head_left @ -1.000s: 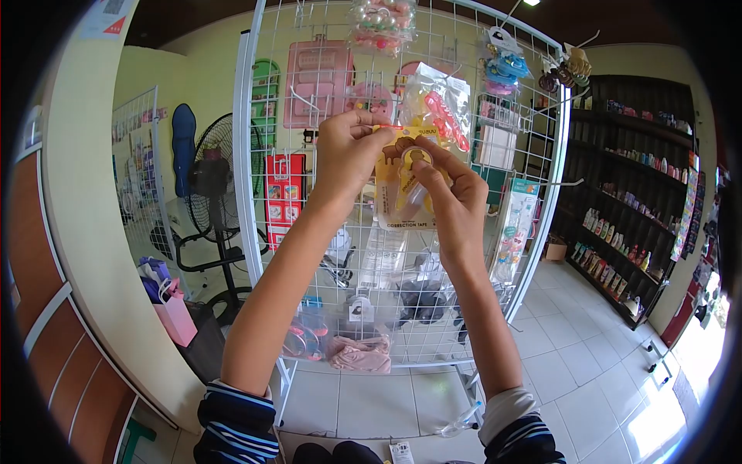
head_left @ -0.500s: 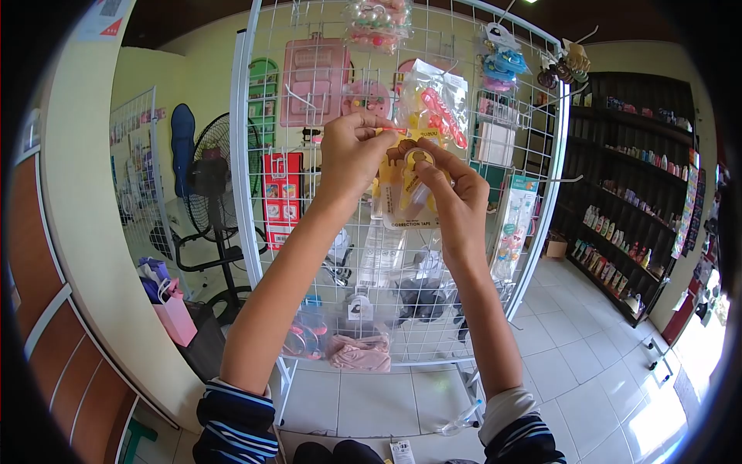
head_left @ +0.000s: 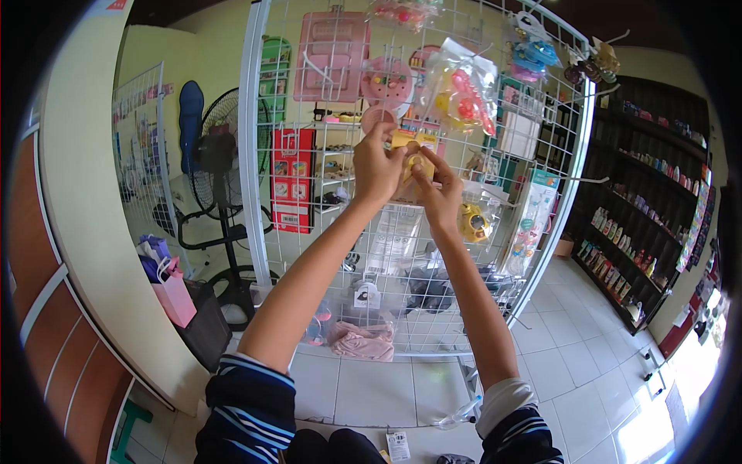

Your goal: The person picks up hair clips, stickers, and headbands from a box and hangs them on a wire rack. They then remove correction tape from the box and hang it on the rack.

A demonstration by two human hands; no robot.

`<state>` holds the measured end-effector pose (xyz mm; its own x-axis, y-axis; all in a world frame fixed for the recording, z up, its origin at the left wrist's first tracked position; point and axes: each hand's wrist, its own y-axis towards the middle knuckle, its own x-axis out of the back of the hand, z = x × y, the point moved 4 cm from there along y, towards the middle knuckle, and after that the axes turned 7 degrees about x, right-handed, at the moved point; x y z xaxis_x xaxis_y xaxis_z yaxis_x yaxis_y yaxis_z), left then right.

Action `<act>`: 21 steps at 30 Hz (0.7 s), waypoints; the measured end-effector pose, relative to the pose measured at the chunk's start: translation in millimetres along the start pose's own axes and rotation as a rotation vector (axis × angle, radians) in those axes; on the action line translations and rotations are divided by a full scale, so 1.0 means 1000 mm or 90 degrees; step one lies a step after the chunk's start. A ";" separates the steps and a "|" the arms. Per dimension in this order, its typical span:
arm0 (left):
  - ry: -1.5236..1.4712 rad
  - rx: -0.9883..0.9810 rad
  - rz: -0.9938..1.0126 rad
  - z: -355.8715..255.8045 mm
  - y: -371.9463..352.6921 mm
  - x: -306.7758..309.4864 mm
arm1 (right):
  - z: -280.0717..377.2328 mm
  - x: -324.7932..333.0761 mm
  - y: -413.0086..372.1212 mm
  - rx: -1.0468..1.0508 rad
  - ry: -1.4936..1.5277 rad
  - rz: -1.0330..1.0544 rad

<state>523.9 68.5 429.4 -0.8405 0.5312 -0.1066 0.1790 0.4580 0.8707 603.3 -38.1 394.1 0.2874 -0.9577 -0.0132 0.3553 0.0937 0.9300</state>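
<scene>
Hands up at a rack. Both arms, in navy-and-white striped sleeves, reached up to a tall white wire grid display rack (head_left: pixel 251 155).

The left hand (head_left: pixel 377 166) pinched the top edge of a small yellow card-backed blister packet (head_left: pixel 408 147), with thumb and forefinger closed on it and the other fingers curled in. The right hand (head_left: pixel 437 193) pinched the same packet from the front and lower right, fingertips pressed together on its face.

The packet sat against the grid at upper middle, just below a round pink plastic case (head_left: pixel 384 81). It was just left of a clear plastic bag of red and yellow toys (head_left: pixel 466 97). I could not tell whether it hung on a hook or only in the fingers, because the hands covered it.

Handling, as a judgement:
- The packet looked very light.
- The thin card was probably stiff but would crease if bent.
- The plastic bubble was likely slick and easy to dent.
- The best hold looked to be the flat card edges or the top margin, not the bubble.

Around it:
- a flat pink plastic box (head_left: pixel 332 54) high on the grid
- a red carded packet (head_left: pixel 292 182) to the left
- a small yellow item in a clear bag (head_left: pixel 473 223) just beside the right hand
- a pink fabric pouch (head_left: pixel 362 342) low on the rack
- a black pedestal fan (head_left: pixel 212 158) behind the rack
- a pink paper gift bag (head_left: pixel 174 300) on the floor at left
- dark wall shelving with bottles (head_left: pixel 649 201) well apart at right
</scene>
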 end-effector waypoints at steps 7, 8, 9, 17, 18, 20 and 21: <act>0.145 -0.124 -0.078 0.024 -0.010 -0.020 | -0.028 -0.008 -0.004 0.115 -0.101 -0.080; 0.143 -0.124 -0.080 0.026 -0.012 -0.021 | -0.038 -0.008 -0.006 0.105 -0.090 -0.075; 0.143 -0.120 -0.080 0.030 -0.013 -0.022 | -0.039 -0.007 -0.007 0.091 -0.080 -0.069; 0.121 -0.103 -0.006 0.033 -0.138 0.100 | 0.025 0.040 -0.153 0.102 -0.024 -0.137; 0.140 0.011 0.006 0.036 -0.182 0.123 | 0.030 0.053 -0.206 0.026 0.017 -0.146; 0.211 0.155 0.020 0.060 -0.274 0.170 | 0.017 0.083 -0.316 0.023 -0.141 -0.008; 0.298 0.267 0.097 0.066 -0.323 0.192 | 0.011 0.094 -0.371 -0.259 -0.206 0.018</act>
<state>338.3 69.3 96.5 -0.9070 0.2890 0.3064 0.4191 0.6918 0.5881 489.0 -166.2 51.2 0.0355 -0.9824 0.1835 0.6864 0.1575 0.7100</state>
